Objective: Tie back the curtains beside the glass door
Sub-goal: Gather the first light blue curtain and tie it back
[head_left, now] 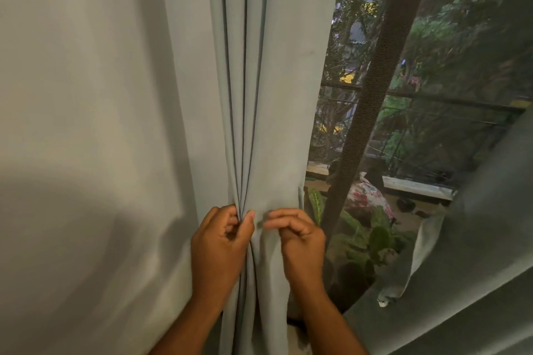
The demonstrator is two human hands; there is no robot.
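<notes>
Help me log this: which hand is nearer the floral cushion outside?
Right. The right hand pinches the curtain edge just left of the cushion; the left hand grips folds farther left.

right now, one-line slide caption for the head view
Both hands, left and right, pinch the curtain into pleats beside the glass door.

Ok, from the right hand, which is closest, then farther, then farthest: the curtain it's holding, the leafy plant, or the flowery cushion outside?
From the right hand:
1. Curtain, pinched in its fingers, just left.
2. Plant, low and to the right, behind the mesh.
3. Cushion, past the plant, up and right on the balcony floor.
</notes>
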